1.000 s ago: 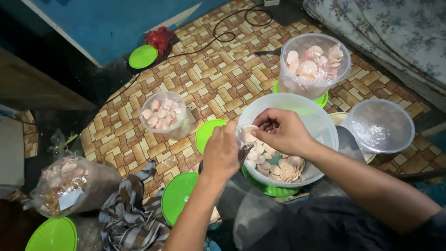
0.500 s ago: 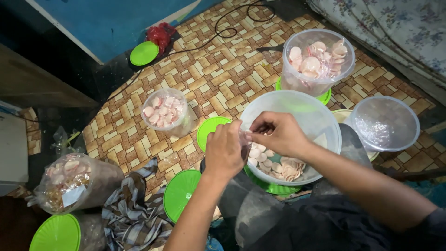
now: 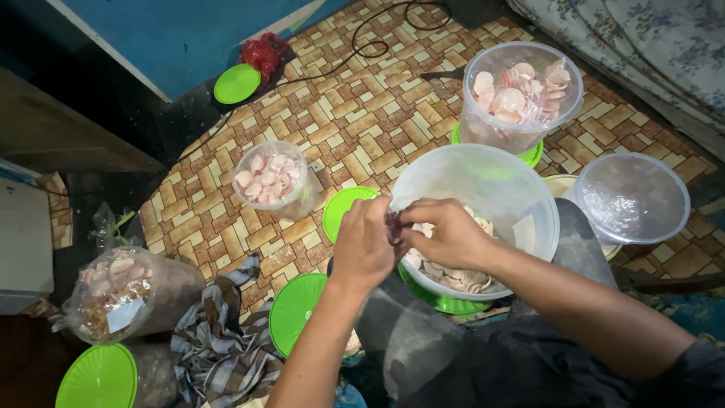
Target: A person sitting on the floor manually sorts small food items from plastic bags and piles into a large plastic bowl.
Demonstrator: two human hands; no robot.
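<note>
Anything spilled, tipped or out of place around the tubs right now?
Nothing looks spilled. The clear tub under both hands, left hand and right hand, sits tilted on a green lid. Other green lids lie loose on the floor, and a checked cloth lies crumpled beside them.

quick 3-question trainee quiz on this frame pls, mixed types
1. True or false: both hands meet at the rim of the large clear tub.
2. How many loose green lids lie on the floor near the left hand? A) none B) two C) five
3. Fill in: the empty clear container sits beyond the ____ hand.

Key: 1 true; 2 B; 3 right
</note>
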